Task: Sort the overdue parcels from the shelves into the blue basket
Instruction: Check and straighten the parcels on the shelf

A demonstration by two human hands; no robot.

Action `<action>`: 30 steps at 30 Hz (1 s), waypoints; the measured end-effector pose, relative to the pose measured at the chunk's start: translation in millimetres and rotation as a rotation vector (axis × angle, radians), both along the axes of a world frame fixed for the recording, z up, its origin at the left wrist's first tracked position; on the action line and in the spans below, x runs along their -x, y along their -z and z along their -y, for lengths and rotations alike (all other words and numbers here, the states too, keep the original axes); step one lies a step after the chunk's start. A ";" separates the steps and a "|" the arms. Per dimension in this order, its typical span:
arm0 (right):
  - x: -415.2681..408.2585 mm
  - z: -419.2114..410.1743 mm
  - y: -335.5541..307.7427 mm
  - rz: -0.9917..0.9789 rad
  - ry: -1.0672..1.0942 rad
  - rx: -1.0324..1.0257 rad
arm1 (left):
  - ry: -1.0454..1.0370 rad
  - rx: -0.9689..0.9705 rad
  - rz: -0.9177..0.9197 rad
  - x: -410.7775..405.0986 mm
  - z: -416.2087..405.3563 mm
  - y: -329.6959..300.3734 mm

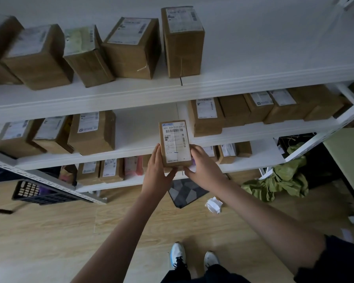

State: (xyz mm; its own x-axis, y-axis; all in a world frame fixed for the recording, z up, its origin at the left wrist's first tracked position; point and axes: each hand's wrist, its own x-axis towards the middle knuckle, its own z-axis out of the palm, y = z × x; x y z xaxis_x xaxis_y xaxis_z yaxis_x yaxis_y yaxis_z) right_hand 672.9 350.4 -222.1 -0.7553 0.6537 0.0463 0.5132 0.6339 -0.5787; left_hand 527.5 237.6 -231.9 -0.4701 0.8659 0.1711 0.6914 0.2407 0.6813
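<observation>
A small brown cardboard parcel (175, 142) with a white barcode label faces me, held upright in front of the middle shelf (143, 127). My left hand (157, 170) grips its left side and bottom corner. My right hand (202, 166) grips its right side from below. Several more brown labelled parcels stand on the top shelf (131, 90), the middle shelf and the lower shelf (260, 154). A dark plastic basket (29, 192) sits on the floor at the left, partly hidden behind the shelf frame; its colour is hard to tell.
White metal shelving fills the upper view, with an angled upright (49, 178) at the left. On the wooden floor lie a grey patterned mat (186, 193), crumpled white paper (214, 205) and green cloth (284, 180). A green-topped table (347, 160) stands at the right.
</observation>
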 end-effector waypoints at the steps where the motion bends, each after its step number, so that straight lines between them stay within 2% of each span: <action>1: 7.5 -4.4 4.0 0.021 -0.001 0.017 | 0.005 0.016 0.022 8.7 -4.0 4.8; 4: 33.0 -20.7 9.7 0.039 0.002 0.059 | 0.014 0.064 0.089 40.0 -22.2 17.6; 12: 97.0 -68.0 14.0 0.090 0.011 0.079 | -0.009 0.100 0.128 97.4 -72.8 23.6; 25: 190.7 -71.1 30.0 0.074 -0.079 0.062 | -0.185 0.179 0.099 175.3 -56.6 25.7; 30: 201.7 -66.7 31.2 0.092 -0.088 0.068 | -0.238 0.204 0.103 186.0 -49.5 27.2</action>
